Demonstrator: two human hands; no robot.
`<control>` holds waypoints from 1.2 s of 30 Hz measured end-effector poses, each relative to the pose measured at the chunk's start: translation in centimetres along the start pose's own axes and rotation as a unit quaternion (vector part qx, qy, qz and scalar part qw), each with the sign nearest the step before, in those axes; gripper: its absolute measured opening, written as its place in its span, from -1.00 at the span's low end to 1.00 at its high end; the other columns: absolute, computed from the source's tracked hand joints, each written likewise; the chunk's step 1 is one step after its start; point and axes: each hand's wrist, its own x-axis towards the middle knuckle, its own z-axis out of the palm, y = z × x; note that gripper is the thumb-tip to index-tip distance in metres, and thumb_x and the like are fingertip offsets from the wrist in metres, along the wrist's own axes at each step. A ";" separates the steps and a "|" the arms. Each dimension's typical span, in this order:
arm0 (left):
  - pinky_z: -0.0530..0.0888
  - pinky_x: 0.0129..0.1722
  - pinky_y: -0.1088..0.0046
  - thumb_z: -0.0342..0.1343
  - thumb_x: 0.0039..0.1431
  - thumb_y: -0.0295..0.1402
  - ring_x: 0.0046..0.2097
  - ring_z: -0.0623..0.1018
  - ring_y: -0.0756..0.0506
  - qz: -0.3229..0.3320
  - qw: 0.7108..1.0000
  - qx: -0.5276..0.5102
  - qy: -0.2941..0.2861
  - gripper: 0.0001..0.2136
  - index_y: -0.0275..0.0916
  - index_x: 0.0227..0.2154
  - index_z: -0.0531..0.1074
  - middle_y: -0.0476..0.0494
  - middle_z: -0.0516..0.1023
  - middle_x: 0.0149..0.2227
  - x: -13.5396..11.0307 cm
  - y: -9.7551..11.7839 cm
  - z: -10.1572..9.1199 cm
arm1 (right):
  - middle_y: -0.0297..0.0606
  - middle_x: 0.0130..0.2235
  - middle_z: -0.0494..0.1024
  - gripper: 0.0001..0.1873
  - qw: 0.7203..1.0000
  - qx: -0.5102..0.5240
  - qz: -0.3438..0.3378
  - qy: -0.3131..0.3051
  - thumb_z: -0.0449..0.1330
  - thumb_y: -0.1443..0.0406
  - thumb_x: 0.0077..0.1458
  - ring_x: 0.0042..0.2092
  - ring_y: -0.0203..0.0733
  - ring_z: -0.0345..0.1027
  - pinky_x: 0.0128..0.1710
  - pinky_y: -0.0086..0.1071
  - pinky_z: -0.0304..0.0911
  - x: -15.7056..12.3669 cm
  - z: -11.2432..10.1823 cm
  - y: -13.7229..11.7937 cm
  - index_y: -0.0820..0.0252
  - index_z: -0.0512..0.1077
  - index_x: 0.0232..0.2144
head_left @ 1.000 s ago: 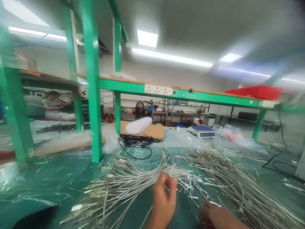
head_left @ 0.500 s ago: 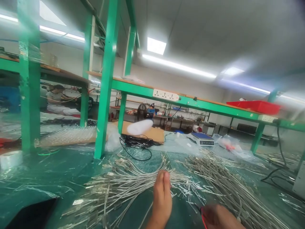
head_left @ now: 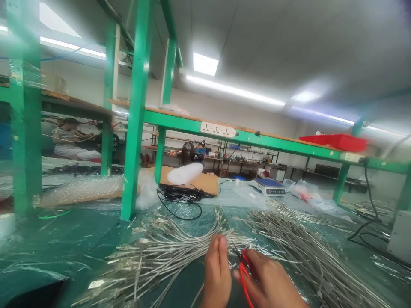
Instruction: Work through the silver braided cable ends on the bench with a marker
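Observation:
My left hand [head_left: 217, 271] is closed, index finger and thumb pressed together, around a thin grey cable [head_left: 198, 294] that comes out beside the wrist. Most of what it grips is hidden by the fingers. In my right hand [head_left: 268, 278] are red-handled pliers [head_left: 245, 278], their narrow dark jaws pointing up and left, close to the left fingertips. Whether the jaws touch the cable cannot be made out. Behind the left hand a fanned bundle of grey cables [head_left: 173, 244] with connector ends lies across the green tabletop. A second thick bundle of cables [head_left: 308, 248] lies to the right.
Black cables [head_left: 180, 194] lie on cardboard near a white roll [head_left: 185, 173]. A digital scale [head_left: 269, 187] stands farther back, beside plastic bags [head_left: 305, 190]. Green posts [head_left: 136, 128] carry a shelf with a power strip [head_left: 217, 129] and red tray [head_left: 334, 141]. Other people sit in the background.
My right hand has come up and left with the pliers, bringing their jaws next to my left fingertips. My left hand keeps nearly the same place; the view has shifted slightly.

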 end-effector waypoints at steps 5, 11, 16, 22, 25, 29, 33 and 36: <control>0.40 -0.17 0.33 -0.12 0.29 -0.21 -0.24 0.50 -0.16 -0.006 0.999 0.002 0.032 -0.75 -0.17 -0.35 0.41 -0.12 0.50 -0.34 0.0 -0.3 0.0 | -0.30 -0.47 0.53 -0.75 1.000 -0.006 -0.012 0.005 0.03 0.13 0.17 -0.51 -0.21 0.38 -0.52 -0.45 0.04 0.3 1.0 0.3 0.12 0.24 -0.48; 0.42 -0.15 0.31 -0.11 0.28 -0.19 -0.21 0.52 -0.18 -0.003 0.999 -0.002 0.036 -0.73 -0.17 -0.32 0.44 -0.15 0.55 -0.29 0.1 -0.5 -0.1 | -0.29 -0.45 0.56 -0.74 1.000 -0.018 -0.012 -0.004 0.02 0.13 0.19 -0.49 -0.18 0.43 -0.52 -0.45 0.04 0.5 1.1 0.4 0.12 0.27 -0.48; 0.43 -0.30 0.34 -0.09 0.25 -0.11 -0.30 0.51 -0.18 -0.028 0.999 -0.006 0.043 -0.69 -0.18 -0.38 0.44 -0.13 0.53 -0.40 0.2 0.0 -0.1 | -0.28 -0.43 0.58 -0.76 0.999 -0.035 -0.015 -0.001 0.06 0.14 0.19 -0.46 -0.18 0.46 -0.50 -0.46 0.06 0.6 1.1 0.4 0.13 0.31 -0.45; 0.42 -0.44 0.37 -0.06 0.20 -0.02 -0.38 0.50 -0.18 -0.057 0.996 -0.026 0.057 -0.64 -0.18 -0.41 0.47 -0.09 0.49 -0.50 0.2 -0.4 0.1 | -0.31 -0.42 0.60 -0.83 0.999 -0.043 -0.019 0.007 0.11 0.21 0.17 -0.45 -0.17 0.50 -0.50 -0.45 0.06 0.7 1.6 0.5 0.13 0.34 -0.44; 0.43 -0.43 0.35 -0.06 0.20 -0.01 -0.39 0.50 -0.19 -0.078 0.995 -0.024 0.062 -0.63 -0.19 -0.40 0.48 -0.11 0.49 -0.50 0.2 -0.5 0.2 | -0.29 -0.41 0.61 -0.87 0.999 -0.046 -0.018 0.007 0.12 0.24 0.16 -0.44 -0.17 0.52 -0.51 -0.45 0.06 0.7 1.8 0.5 0.14 0.35 -0.42; 0.43 -0.41 0.34 -0.05 0.19 0.00 -0.37 0.50 -0.19 -0.076 0.994 -0.024 0.073 -0.62 -0.20 -0.41 0.48 -0.13 0.52 -0.46 0.2 -0.2 0.2 | -0.30 -0.42 0.62 -0.93 0.999 -0.049 -0.017 0.009 0.11 0.30 0.14 -0.45 -0.17 0.52 -0.52 -0.45 0.03 0.7 1.8 0.5 0.14 0.36 -0.40; 0.43 -0.40 0.35 -0.04 0.18 0.01 -0.39 0.50 -0.17 -0.077 0.994 -0.038 0.071 -0.62 -0.19 -0.46 0.46 -0.12 0.51 -0.47 0.2 0.2 0.1 | -0.31 -0.44 0.61 -0.88 0.999 -0.047 -0.013 0.012 0.12 0.28 0.16 -0.48 -0.20 0.49 -0.53 -0.45 0.01 0.7 1.7 0.7 0.13 0.34 -0.43; 0.43 -0.40 0.36 -0.05 0.19 0.01 -0.40 0.50 -0.16 -0.069 0.994 -0.052 0.060 -0.62 -0.18 -0.48 0.44 -0.11 0.52 -0.47 0.3 0.4 0.1 | -0.33 -0.52 0.59 -0.76 0.999 -0.040 0.002 0.015 0.06 0.19 0.24 -0.52 -0.22 0.46 -0.55 -0.46 0.00 0.6 1.5 0.8 0.12 0.30 -0.47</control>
